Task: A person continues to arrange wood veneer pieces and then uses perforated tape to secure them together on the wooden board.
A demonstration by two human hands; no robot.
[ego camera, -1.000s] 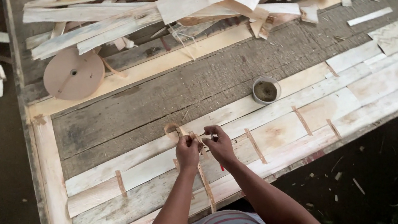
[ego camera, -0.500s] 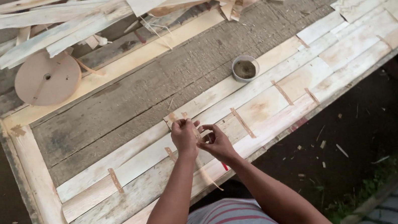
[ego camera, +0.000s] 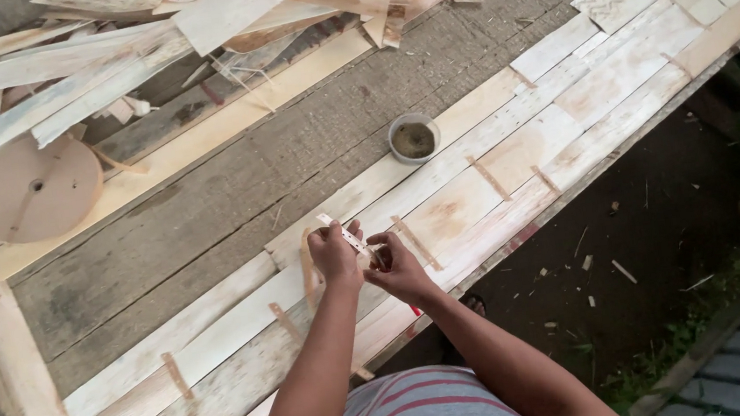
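I see my left hand point(ego camera: 334, 254) and right hand point(ego camera: 396, 266) close together, both pinching a thin pale strip point(ego camera: 347, 234) just above the veneer sheets point(ego camera: 479, 176) laid along the near edge of the tabletop point(ego camera: 201, 210). A small round bowl point(ego camera: 413, 139) sits beyond them. A tape roll point(ego camera: 38, 187) lies far left, beside scrap wood point(ego camera: 133, 39).

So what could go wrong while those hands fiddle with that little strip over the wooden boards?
The thin pale strip is pinched between the left hand and right hand; being so narrow, it might tear or slip. The work sits close to the table's front edge, so a dropped piece could fall to the dark ground. The small round metal cup stands nearby and might get knocked.
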